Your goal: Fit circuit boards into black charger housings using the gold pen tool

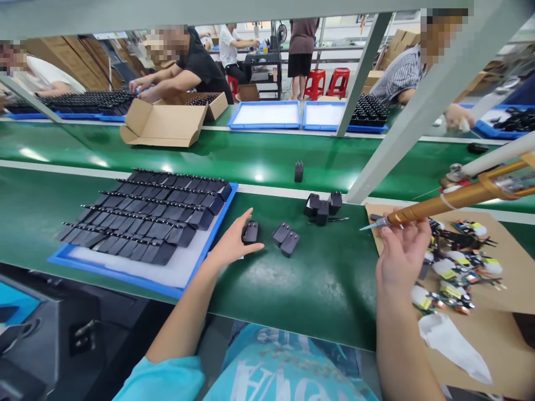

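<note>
My left hand (pixel 229 242) is open, thumb and fingers spread around a black plug charger housing (pixel 251 231) on the green bench; I cannot tell whether it touches it. Two more black plug chargers (pixel 286 239) lie together just right of it. My right hand (pixel 402 253) grips a gold dispensing tube (pixel 434 208) with a pale tapered nozzle (pixel 373 224), which points left above the bench. Further back, several chargers (pixel 322 211) stand grouped beside a thin dark tool (pixel 337 219). Rows of black chargers fill much of a blue-rimmed tray (pixel 211 236) at left.
Several circuit boards (pixel 453 278) with yellow labels and a white cloth (pixel 455 345) lie on cardboard (pixel 497 312) at right. A grey post (pixel 422 111) slants across the right side. One charger (pixel 298 171) stands on the green conveyor (pixel 267 153). People work beyond it.
</note>
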Motion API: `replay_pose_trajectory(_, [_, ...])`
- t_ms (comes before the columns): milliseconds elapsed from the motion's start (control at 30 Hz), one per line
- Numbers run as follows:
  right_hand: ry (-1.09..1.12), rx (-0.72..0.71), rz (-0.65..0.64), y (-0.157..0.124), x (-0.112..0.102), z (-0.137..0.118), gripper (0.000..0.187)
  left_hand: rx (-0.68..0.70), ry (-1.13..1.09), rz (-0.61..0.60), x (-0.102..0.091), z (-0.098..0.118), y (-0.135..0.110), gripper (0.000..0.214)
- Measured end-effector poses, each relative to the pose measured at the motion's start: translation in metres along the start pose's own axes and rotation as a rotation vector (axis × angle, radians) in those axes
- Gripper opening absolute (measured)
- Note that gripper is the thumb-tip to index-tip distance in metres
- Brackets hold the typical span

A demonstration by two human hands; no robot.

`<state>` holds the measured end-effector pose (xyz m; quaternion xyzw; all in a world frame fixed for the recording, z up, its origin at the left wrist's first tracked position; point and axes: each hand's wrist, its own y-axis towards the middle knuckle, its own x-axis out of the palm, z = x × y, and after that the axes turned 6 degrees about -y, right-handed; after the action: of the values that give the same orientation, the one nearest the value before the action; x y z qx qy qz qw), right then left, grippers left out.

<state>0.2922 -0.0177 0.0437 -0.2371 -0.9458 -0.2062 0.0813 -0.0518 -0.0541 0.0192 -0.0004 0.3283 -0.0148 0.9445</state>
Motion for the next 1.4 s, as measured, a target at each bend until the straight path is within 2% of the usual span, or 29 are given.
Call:
replay_pose_trajectory(133, [-0.002, -0.001, 0.001, 0.000, 0.000, 0.000, 0.064, -0.017, -0.009, 0.172, 0.008, 0.001, -0.004, 0.068])
replay_pose_trajectory(233, [0.005, -0.003, 0.000, 0.000, 0.000, 0.000, 0.063, 0.038, -0.080, 0.166, 0.006, -0.001, -0.004, 0.053])
replay_pose_trajectory(333, [0.006, -0.006, -0.006, 0.000, 0.000, 0.001, 0.062, 0.087, -0.026, 0.134, 0.004, -0.003, -0.004, 0.041])
replay_pose_trajectory(433, [0.004, -0.013, -0.014, 0.000, 0.000, 0.001, 0.060, 0.135, 0.116, 0.148, 0.008, 0.000, -0.003, 0.037])
replay_pose_trajectory(567, [0.004, -0.011, -0.024, -0.001, 0.000, 0.002, 0.059, 0.186, 0.370, 0.288, 0.020, 0.006, -0.001, 0.031])
replay_pose_trajectory(700, [0.000, 0.003, -0.019, -0.001, 0.000, 0.001, 0.058, 0.189, 0.420, 0.354, 0.027, 0.009, 0.002, 0.034])
replay_pose_trajectory(900, [-0.021, 0.009, -0.012, -0.002, -0.001, -0.001, 0.062, 0.246, 0.297, 0.185, 0.027, 0.006, 0.011, 0.029])
replay_pose_trajectory(1167, [-0.012, 0.018, 0.005, -0.001, -0.001, 0.001, 0.063, 0.171, 0.519, -0.090, 0.008, 0.014, 0.016, 0.033])
replay_pose_trajectory(1333, [-0.058, 0.002, 0.016, 0.001, -0.001, 0.003, 0.066, 0.190, 0.644, -0.087, 0.012, 0.010, 0.015, 0.033])
replay_pose_trajectory(1400, [-0.096, -0.005, 0.023, 0.003, -0.002, 0.003, 0.070, 0.216, 0.592, 0.001, 0.011, 0.009, 0.014, 0.029])
